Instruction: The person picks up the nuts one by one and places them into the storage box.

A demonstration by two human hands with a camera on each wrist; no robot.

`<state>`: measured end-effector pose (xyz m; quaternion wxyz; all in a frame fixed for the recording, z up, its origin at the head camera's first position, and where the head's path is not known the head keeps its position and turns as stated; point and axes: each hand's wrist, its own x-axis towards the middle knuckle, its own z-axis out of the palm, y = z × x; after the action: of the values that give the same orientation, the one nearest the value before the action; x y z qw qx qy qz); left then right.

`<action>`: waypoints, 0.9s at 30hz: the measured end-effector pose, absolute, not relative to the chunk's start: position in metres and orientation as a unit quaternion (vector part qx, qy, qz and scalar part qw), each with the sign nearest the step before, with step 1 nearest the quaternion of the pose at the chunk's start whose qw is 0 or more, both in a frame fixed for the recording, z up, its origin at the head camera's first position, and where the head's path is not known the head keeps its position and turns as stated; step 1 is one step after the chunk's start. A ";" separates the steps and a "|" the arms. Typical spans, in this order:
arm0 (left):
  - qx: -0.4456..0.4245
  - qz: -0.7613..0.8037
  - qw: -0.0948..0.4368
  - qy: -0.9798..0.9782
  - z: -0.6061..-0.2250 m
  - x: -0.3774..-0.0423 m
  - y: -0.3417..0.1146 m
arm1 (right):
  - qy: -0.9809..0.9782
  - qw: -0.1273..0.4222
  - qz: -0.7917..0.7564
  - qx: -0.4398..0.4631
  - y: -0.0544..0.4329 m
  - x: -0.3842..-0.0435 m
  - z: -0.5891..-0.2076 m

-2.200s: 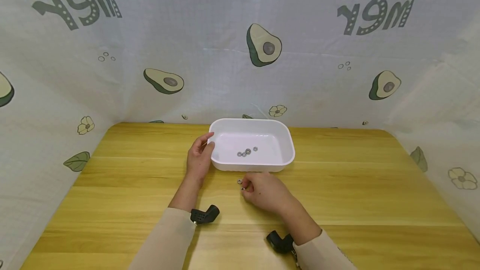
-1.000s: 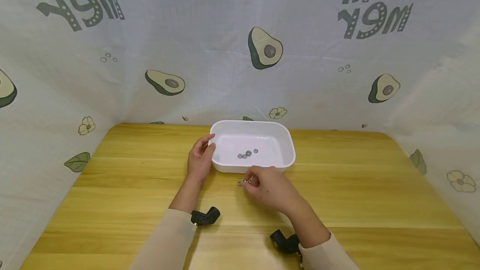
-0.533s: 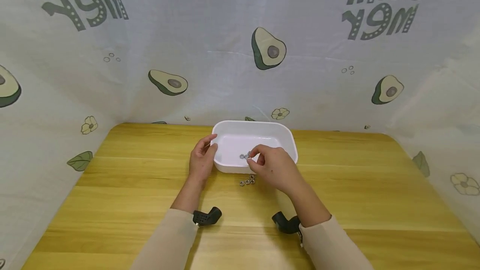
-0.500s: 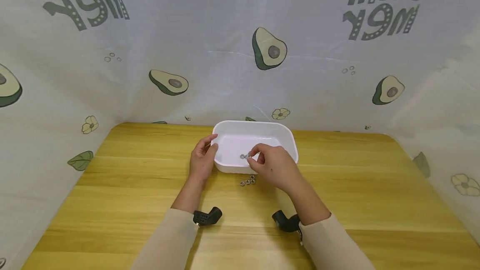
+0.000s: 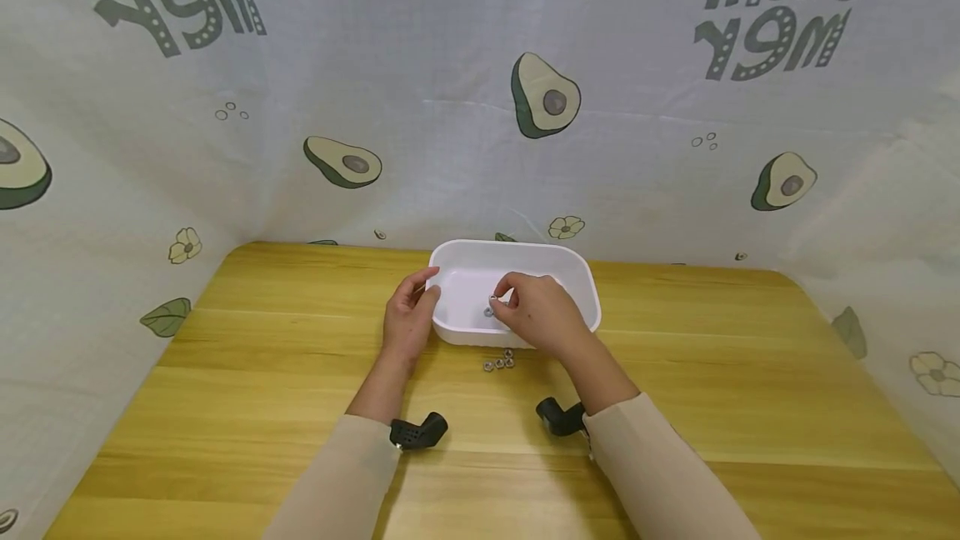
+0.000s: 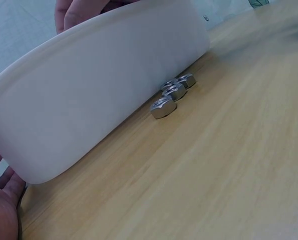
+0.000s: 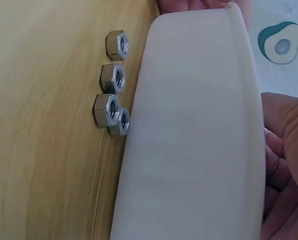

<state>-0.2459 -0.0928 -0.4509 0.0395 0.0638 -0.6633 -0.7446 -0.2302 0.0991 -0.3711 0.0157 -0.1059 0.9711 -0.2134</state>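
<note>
A white tray [image 5: 517,338] stands near the back of the table. My left hand [image 5: 407,325] holds its left end, fingers and thumb at the wall and rim. My right hand [image 5: 542,312] is over the tray's inside and pinches a small metal nut [image 5: 492,298] between thumb and index finger. Below it another nut [image 5: 488,312] lies on the tray floor; my fingers partly cover more. In front of the tray, several silver hex nuts [image 7: 107,110] sit close together on the wood, near the wall. The tray wall hides the right fingertips in both wrist views.
The wooden table [image 5: 247,407] extends to both sides of the tray. Behind it hangs a pale cloth [image 5: 450,165] printed with avocados and flowers. Black cameras sit on both wrists, the left camera [image 5: 418,432] in front of the nuts.
My right hand has moved from the nuts on the table up and over the tray, farther in than half a second ago. My left hand stays at the tray's left end.
</note>
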 end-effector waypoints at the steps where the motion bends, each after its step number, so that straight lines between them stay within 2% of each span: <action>1: 0.064 -0.744 0.040 -0.663 -0.451 -0.246 -0.093 | 0.971 0.016 -0.212 -0.105 0.099 -0.232 -0.372; 27: 0.066 -0.739 0.051 -0.668 -0.451 -0.247 -0.091 | 0.973 0.035 -0.210 -0.086 0.098 -0.245 -0.383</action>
<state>-0.2466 -0.0909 -0.4513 0.0507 0.0664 -0.6682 -0.7392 -0.2455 0.0983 -0.3827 0.0348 -0.0860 0.9732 -0.2102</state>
